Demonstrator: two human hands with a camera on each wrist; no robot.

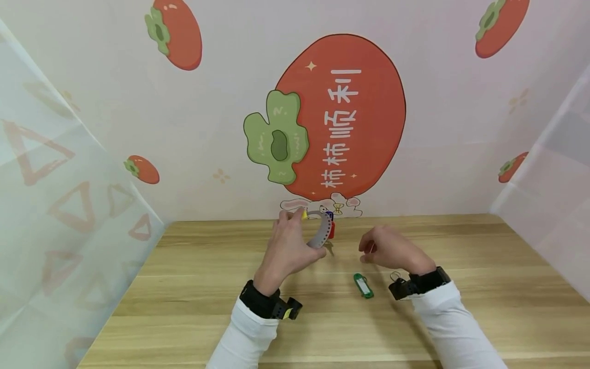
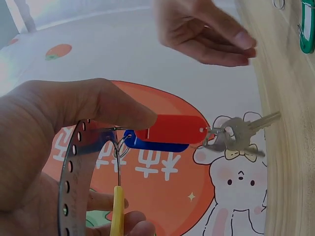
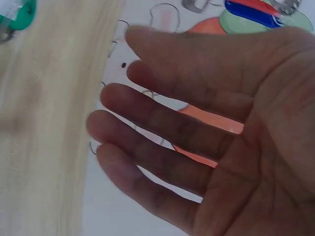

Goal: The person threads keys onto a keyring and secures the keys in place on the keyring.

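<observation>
Holding grey band (image 1: 324, 232), btwn L hand (image 1: 288, 246) digits

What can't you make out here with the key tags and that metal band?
Head view: whether the green tag has writing on its label; too small.
Left wrist view: the perforated band's lower end; cut off by the bottom edge.
Left wrist view: part of the blue tag; hidden by the red tag.
Right wrist view: most of the green tag; cut off at the upper-left corner.

This looks like a small screened-off work area: a wood-grain bench (image 1: 184, 292), a persimmon-printed backdrop (image 1: 212, 118) along its far edge, pale sheets (image 1: 101, 256) at both sides.
</observation>
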